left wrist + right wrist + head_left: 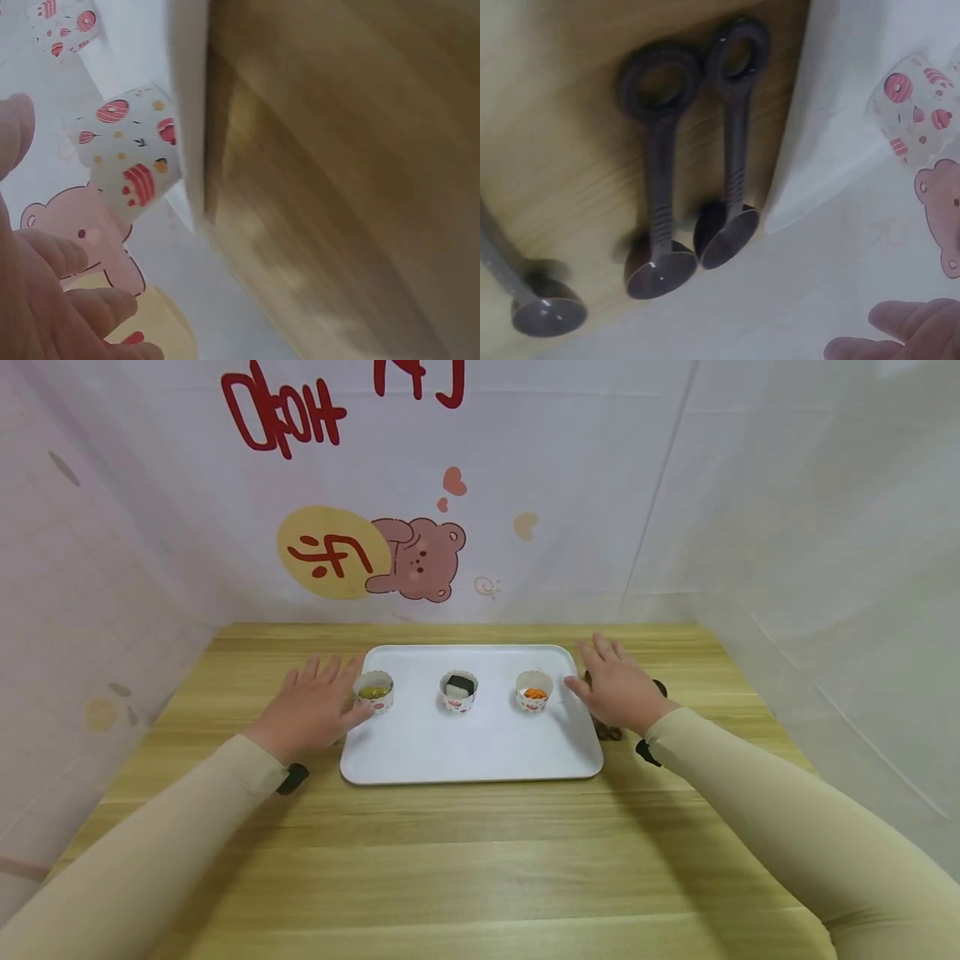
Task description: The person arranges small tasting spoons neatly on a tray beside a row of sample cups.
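Observation:
A white tray [472,747] lies on the table, with a row of 3 patterned paper cups. The left cup [374,692] contains something green, the middle cup [458,692] black and white pieces, the right cup [534,692] orange pieces. My left hand [311,708] hovers at the tray's left edge beside the green-filled cup, fingers spread and holding nothing. Over the tray's right edge is my right hand [617,687], fingers extended, also without anything in it. Under and beside it, dark spoons [660,172] with ring-shaped handle ends lie on the wood, mostly hidden in the head view.
The wooden table [480,868] extends in front of the tray. A white curtain [570,460] with a bear print hangs behind, and pale sheets enclose both sides. One more spoon [547,315] lies farther from the tray in the right wrist view.

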{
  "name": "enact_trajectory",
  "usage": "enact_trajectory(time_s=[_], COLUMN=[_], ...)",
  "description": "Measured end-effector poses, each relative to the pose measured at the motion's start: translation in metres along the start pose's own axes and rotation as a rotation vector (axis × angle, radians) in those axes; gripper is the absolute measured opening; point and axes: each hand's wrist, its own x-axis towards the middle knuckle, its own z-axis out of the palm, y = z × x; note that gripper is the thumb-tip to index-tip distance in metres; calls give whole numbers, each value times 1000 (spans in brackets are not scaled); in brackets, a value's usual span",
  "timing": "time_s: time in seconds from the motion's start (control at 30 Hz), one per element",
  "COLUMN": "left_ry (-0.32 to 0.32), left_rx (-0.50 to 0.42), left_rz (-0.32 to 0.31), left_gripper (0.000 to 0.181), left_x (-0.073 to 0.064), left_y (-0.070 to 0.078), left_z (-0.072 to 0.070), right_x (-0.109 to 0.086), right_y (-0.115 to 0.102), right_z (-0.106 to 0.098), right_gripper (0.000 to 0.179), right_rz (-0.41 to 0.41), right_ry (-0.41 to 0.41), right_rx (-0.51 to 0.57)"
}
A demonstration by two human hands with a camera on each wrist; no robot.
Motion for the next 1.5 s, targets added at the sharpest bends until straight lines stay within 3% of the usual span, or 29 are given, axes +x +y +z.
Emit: enact_trajectory(time_s=[0.63, 1.13, 1.37, 1.5], left_ry=[-122, -205, -247, -268], left_rx=[18, -30, -52, -70], left_rz=[-10, 17, 39, 39], left_gripper=[90, 87, 89, 90], left_x=[-22, -34, -35, -37], left_y=[-16, -10, -8, -8], left_z=[10, 12, 13, 14], right_x=[-12, -25, -32, -35], right_y=[23, 43, 51, 57], right_z=[8, 10, 6, 7], right_gripper=[61, 58, 41, 47], right_rz=[9, 45, 99, 111], right_ry=[28, 2, -39, -40], right_rx=[-37, -14, 47, 61])
